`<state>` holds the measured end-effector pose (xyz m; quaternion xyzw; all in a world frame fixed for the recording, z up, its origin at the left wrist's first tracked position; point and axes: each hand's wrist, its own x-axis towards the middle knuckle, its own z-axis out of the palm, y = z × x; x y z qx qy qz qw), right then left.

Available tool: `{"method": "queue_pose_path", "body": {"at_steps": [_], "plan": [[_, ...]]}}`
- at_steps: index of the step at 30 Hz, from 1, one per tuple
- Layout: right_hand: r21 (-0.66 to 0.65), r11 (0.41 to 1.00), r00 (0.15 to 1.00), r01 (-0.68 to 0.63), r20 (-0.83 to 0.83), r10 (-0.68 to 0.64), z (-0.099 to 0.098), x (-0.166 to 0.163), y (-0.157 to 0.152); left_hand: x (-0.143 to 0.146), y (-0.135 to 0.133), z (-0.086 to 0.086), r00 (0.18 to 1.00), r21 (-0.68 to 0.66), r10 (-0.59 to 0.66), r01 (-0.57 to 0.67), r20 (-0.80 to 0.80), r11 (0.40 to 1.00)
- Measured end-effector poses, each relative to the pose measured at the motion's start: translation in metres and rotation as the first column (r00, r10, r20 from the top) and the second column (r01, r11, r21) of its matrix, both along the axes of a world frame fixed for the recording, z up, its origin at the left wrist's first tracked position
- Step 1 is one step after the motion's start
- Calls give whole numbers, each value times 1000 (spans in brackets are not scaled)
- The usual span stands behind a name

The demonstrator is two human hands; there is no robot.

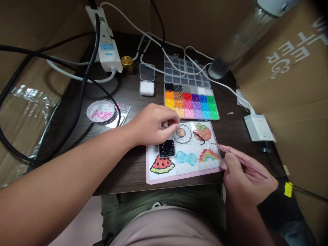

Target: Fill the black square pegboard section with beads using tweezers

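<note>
My left hand (155, 124) hovers over the upper left of the pattern sheet, thumb and forefinger pinched; whatever is between them is too small to make out. Just below it a small box of black beads (167, 148), with a few pink ones mixed in, sits on the sheet. In my right hand (242, 171) are pink tweezers (241, 160), their tips by the sheet's right edge. A clear pegboard (188, 167) covers pictures of an egg, a persimmon, a bow and a rainbow. Black beads (200, 137) lie in a curved line over the persimmon. The watermelon picture (162, 165) is uncovered.
Behind the sheet stands an open bead case (192, 102) with many colours. Further left are a small box of white beads (147, 88), a gold cup (127, 62) and a dish of pink beads (100, 111). Cables, a power strip (109, 51) and a charger (258, 127) surround them.
</note>
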<state>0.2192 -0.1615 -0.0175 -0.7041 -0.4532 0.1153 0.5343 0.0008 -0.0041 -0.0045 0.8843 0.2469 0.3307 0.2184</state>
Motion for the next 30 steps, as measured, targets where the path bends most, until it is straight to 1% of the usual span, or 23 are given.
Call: {"method": "queue_pose_path", "body": {"at_steps": [5, 7, 11, 15, 25, 30], "plan": [[14, 1000, 1000, 1, -28, -1, -4, 2, 5, 0, 1, 4, 1000, 26, 0, 1, -15, 1000], [29, 1000, 1000, -11, -25, 11, -6, 3, 6, 0, 2, 5, 1000, 11, 3, -3, -24, 1000], [36, 998, 997, -49, 57, 47, -12, 7, 6, -2, 2, 7, 997, -23, 12, -14, -72, 1000], [45, 995, 987, -94, 132, 87, -16, 10, 5, -2, 2, 7, 997, -29, 16, -18, -77, 999], [7, 992, 987, -124, 103, 123, -14, 9, 7, -2, 2, 6, 998, 20, 10, -8, -62, 1000], [-1, 991, 985, -135, 106, 135, -13, 9, 7, -2, 3, 6, 998, 23, 8, -6, -57, 1000]]}}
